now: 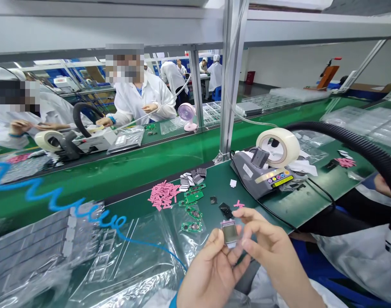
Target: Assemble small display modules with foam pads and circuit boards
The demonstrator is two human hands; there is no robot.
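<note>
A small LCD screen (pixel 229 233) with a grey window and a pink strip along its top edge is gripped by my left hand (pixel 211 265), thumb on one side and fingers beneath. My right hand (pixel 266 239) is at the screen's right edge, with thumb and fingers brought close together. Whatever they pinch is too small or hidden to name. Just beyond the screen lie a black part (pixel 226 210) and a few pink strips (pixel 238 204). Several green circuit boards (pixel 192 196) rest to the left, near a heap of pink strips (pixel 163 194) and striped grey-white pieces (pixel 192 179).
A tape dispenser (pixel 268 171) with a large roll stands at the right, its cable trailing toward me. Plastic trays (pixel 44 244) and clear bags cover the left, beneath a coiled blue hose (pixel 70 205). A black flexible duct (pixel 352 141) arches overhead. Co-workers (pixel 140 98) sit across the green conveyor (pixel 134 162).
</note>
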